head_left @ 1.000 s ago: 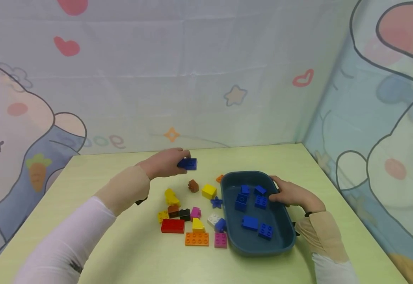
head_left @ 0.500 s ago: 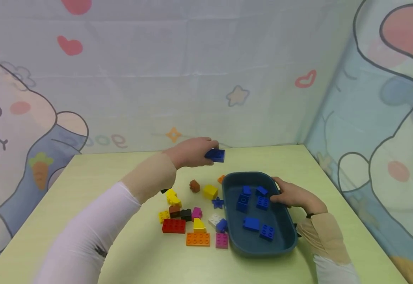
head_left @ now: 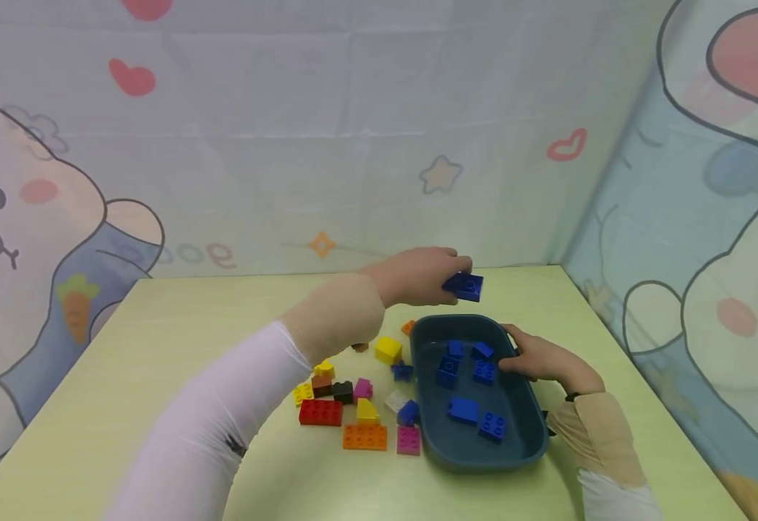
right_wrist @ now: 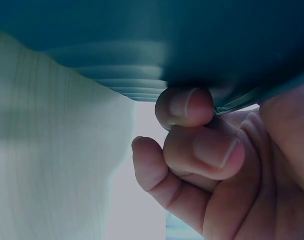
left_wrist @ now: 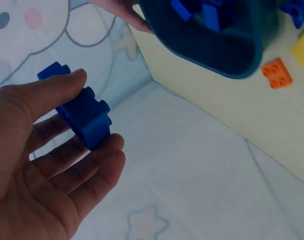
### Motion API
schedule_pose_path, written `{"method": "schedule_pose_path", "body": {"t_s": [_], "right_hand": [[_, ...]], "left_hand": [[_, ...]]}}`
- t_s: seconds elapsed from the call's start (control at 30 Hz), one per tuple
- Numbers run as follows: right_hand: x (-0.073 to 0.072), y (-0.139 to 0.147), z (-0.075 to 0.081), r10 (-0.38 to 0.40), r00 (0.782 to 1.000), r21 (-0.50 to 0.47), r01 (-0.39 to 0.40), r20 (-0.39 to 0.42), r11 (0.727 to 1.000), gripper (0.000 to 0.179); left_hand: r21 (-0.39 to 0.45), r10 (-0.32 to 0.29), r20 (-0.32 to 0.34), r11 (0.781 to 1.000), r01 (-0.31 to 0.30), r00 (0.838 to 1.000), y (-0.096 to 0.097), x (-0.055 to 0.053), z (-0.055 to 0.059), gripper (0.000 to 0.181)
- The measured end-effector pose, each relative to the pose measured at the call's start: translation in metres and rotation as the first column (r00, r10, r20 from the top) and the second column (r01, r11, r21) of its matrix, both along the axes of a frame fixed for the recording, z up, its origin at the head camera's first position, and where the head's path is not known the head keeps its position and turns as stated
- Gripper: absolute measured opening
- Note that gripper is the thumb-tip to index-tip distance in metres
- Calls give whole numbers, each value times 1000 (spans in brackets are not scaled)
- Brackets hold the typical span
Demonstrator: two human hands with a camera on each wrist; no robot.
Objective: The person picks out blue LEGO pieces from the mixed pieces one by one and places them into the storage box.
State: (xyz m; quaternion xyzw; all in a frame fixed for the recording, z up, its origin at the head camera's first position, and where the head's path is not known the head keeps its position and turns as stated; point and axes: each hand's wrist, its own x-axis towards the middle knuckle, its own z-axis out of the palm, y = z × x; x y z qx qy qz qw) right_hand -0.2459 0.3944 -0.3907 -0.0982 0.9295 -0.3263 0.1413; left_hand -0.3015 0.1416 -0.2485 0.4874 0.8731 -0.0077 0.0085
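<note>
My left hand [head_left: 421, 277] pinches a blue building brick [head_left: 466, 286] between thumb and fingers, in the air above the far end of a dark teal bin [head_left: 483, 452]. In the left wrist view the studs of this blue brick [left_wrist: 87, 112] show beside the thumb. My right hand [head_left: 544, 359] grips the bin's right rim, thumb inside and fingers outside; the right wrist view has those curled fingers [right_wrist: 206, 150] against the outer wall [right_wrist: 117, 50]. Several blue bricks [head_left: 463, 410] lie in the bin.
Left of the bin lie several loose bricks: yellow [head_left: 388, 350], red [head_left: 320, 412], orange [head_left: 364, 437], black [head_left: 343, 391], pink [head_left: 408, 440], and blue [head_left: 408, 413]. A blue star-shaped piece [head_left: 402, 371] sits close to the bin's left wall. A printed cloth [head_left: 275, 145] hangs behind the table [head_left: 184, 325].
My left hand has carried the blue brick rightward, from above the loose bricks to above the bin's far end. The right hand has kept its grip on the rim.
</note>
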Motion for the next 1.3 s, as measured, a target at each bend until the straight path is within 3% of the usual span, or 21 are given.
{"method": "schedule_pose_path", "body": {"t_s": [0.13,0.27,0.4,0.7,0.83,1.0,1.3], "right_hand": [[-1,0,0,4,1000,-2,-4,0,1000,71],[-2,0,0,11,1000,-21,-10,14,1000,75],[-1,2,-1,34,999,-44,-34,12,998,81],[1,4,0,10,1000,-28,-10,18,1000,71],[2,3,0,8,1000,-17,-8,12,1000,68],[2,1,0,3,1000,15,-3,3,1000,74],[1,-1,0,2,1000,6,-2,-4,1000,76]], "left_hand": [[-5,-26,7,1000,26,1000,15,7,-2,49],[-27,-52,23,998,53,998,28,13,-12,49],[-71,-69,21,995,70,997,39,18,-30,47],[-169,-88,62,981,97,994,53,29,-75,49],[-201,-83,83,975,98,993,55,33,-90,48],[-228,-76,99,969,97,992,56,37,-100,57],[-297,-82,30,951,88,996,56,39,-110,56]]}}
